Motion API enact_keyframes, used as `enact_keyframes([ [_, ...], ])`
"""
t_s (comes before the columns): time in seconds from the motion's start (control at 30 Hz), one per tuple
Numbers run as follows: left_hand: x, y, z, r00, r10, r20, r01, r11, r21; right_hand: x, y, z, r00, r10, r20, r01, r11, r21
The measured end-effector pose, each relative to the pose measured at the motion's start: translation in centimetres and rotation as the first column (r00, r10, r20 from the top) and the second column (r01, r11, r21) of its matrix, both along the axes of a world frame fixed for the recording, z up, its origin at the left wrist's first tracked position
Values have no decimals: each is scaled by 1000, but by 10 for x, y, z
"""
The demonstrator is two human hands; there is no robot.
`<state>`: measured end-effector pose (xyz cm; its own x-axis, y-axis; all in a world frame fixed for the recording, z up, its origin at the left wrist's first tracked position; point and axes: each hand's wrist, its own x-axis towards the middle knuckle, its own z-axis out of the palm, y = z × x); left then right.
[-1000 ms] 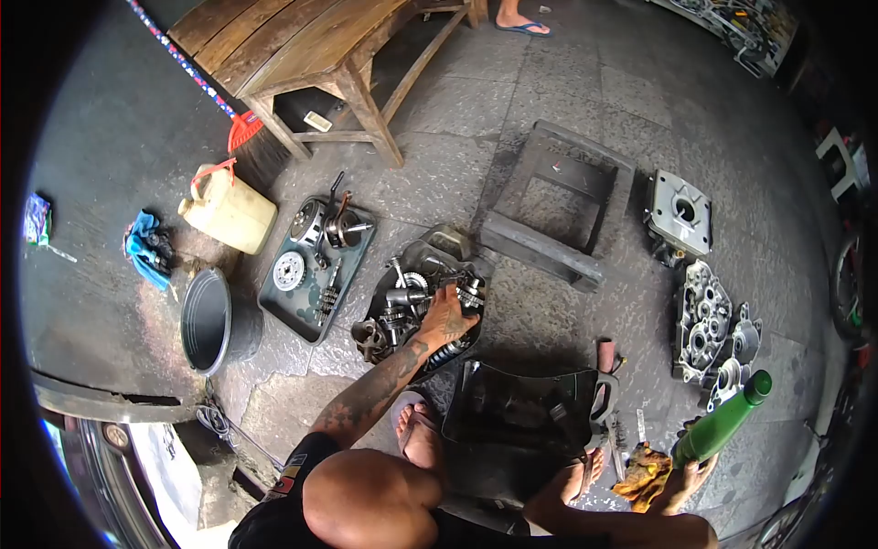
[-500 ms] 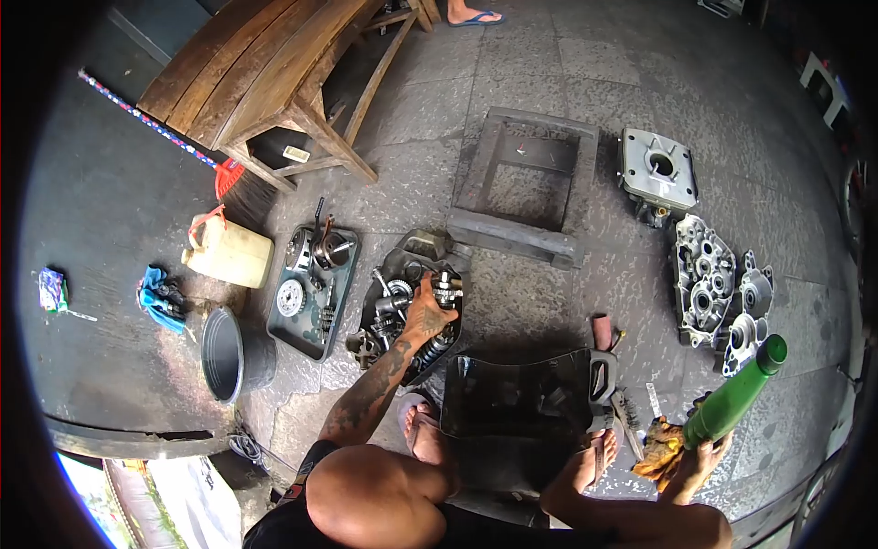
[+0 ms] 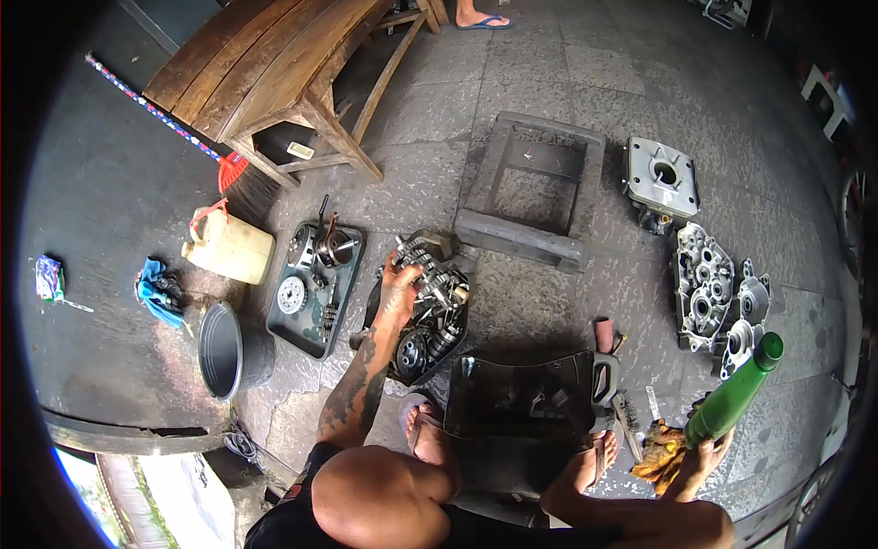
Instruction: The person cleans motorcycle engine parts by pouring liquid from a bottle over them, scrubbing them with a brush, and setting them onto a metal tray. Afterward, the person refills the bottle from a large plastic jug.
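Over the dark parts basin (image 3: 464, 331), seen from the head camera, the left hand (image 3: 398, 291) is curled around the near-left side of a gear shaft (image 3: 426, 259), fingers drawn in. That shaft lies tilted above other loose engine parts. It looks like dense, rigid steel, probably heavy for its size and slick if oily; the best hold seems to be around its middle, clear of the gear teeth. Off to the right, the right hand (image 3: 704, 459) is closed around the lower part of a tilted green bottle (image 3: 736, 393), just beside a stained rag (image 3: 660, 456). The bottle looks smooth and fairly light, easiest to grip around its body; whether it is glass or plastic, I cannot tell.
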<state>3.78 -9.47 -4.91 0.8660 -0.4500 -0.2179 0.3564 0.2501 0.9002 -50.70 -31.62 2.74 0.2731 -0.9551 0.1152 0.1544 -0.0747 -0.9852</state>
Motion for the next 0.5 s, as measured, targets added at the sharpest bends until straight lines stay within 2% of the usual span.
enact_keyframes([
  [0.03, -5, 2, 9, 1000, 4, -2, -4, 1000, -2, -2, -3, 4, 1000, 4, -2, -4, 1000, -2],
  [0.1, -19, 10, 31, 937, -167, -306, 69, 950, -305, -5, -11, 18, 976, 147, -158, -131, 985, 109],
  [0.13, -35, 4, 45, 953, -75, -295, -13, 958, -286, 6, -8, 27, 975, 49, -216, -48, 999, 9],
  [0.17, -46, 6, 47, 953, -92, -288, -7, 946, -324, 31, -15, 66, 922, 192, -336, -218, 975, -40],
  [0.23, -72, 7, 66, 874, -119, -472, -62, 935, -350, 48, -31, 112, 720, 389, -574, -486, 874, -16],
  [0.27, -82, 7, 65, 857, -180, -484, -15, 928, -373, 64, -37, 140, 537, 414, -735, -633, 773, -28],
  [0.3, -102, 2, 79, 844, -211, -494, -14, 910, -413, 77, -37, 160, 456, 396, -797, -741, 665, -94],
  [0.37, -128, 3, 67, 754, -284, -592, 1, 902, -432, 104, -27, 205, 258, 273, -927, -868, 487, -98],
  [0.43, -155, -1, 66, 721, -324, -613, 111, 927, -359, 122, -12, 233, 205, 169, -964, -917, 378, -129],
  [0.5, -181, -8, 43, 704, -384, -598, 226, 919, -324, 141, 11, 254, 133, 58, -989, -946, 304, -109],
])
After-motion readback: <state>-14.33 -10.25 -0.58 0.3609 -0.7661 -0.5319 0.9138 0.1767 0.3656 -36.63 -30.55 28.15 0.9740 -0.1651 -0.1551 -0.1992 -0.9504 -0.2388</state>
